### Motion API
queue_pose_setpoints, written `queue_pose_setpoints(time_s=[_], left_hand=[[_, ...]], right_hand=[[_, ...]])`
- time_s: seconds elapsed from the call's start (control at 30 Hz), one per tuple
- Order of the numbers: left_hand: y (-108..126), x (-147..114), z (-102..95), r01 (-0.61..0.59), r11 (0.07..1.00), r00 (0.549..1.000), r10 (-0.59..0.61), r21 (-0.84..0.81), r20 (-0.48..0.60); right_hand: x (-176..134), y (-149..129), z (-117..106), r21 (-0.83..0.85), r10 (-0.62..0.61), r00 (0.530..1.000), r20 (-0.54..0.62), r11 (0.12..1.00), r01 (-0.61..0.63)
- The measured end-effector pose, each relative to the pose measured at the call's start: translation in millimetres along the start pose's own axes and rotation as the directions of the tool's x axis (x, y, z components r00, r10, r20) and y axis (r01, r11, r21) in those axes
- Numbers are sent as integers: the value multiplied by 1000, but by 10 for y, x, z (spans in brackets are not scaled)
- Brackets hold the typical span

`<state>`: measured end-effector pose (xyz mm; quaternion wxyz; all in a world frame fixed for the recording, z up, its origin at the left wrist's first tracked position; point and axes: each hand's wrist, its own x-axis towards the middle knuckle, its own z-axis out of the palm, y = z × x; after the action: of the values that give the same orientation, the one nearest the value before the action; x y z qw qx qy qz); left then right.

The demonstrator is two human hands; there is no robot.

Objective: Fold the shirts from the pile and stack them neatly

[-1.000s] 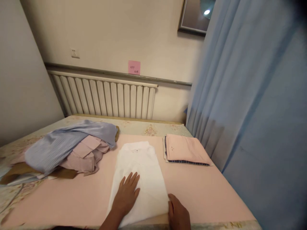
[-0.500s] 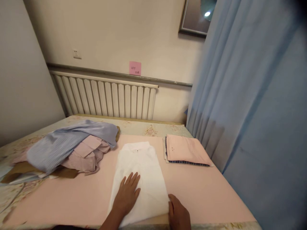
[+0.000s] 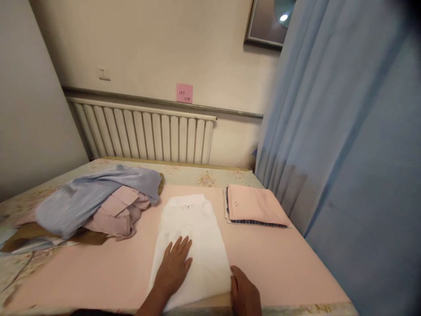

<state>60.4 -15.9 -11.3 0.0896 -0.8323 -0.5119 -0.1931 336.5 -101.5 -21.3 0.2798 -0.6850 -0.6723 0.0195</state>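
Note:
A white shirt (image 3: 194, 237), folded into a long panel with its collar at the far end, lies in front of me on a pink cloth (image 3: 269, 267). My left hand (image 3: 176, 265) rests flat on the shirt's left half, palm down and fingers spread. At the shirt's near right corner, my right hand (image 3: 244, 289) is closed with its fingers curled around the edge. The fingertips of that hand are partly hidden beneath the fabric.
On the left lies a loose heap of clothes, with a blue ribbed garment (image 3: 95, 193) over a pinkish one (image 3: 115, 215). A folded stack with a pink garment (image 3: 256, 204) on top sits at right. A blue curtain (image 3: 329, 131) hangs beside the bed; a radiator (image 3: 148, 131) stands behind.

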Motion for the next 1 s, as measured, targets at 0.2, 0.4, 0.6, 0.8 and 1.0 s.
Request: queue_pose_setpoints(time_s=[0.2,0.4,0.6,0.8,1.0], left_hand=[[-2,-4,6,-5,1000,1000,5,2,-2],[-8,-7,21,-8,1000,1000,8,12,-11],[-11,-8,16,-12,1000,1000,12,21,2],[-2,-6,1,-11,1000,1000,11,16,-11],[-2,-8,9,-5,1000,1000,6,23,-9]], right_hand=[[-1,29,34,-22,-8,999,31,1000,9],[-3,11,26,-35,-3,1000,24,999,4],[-6,-13,-11,-36,3,999,44,999,-1],[-3,-11,-9,-53,13,998,61,999,-10],[-5,-7,15,-54,5,999,38,999,-3]])
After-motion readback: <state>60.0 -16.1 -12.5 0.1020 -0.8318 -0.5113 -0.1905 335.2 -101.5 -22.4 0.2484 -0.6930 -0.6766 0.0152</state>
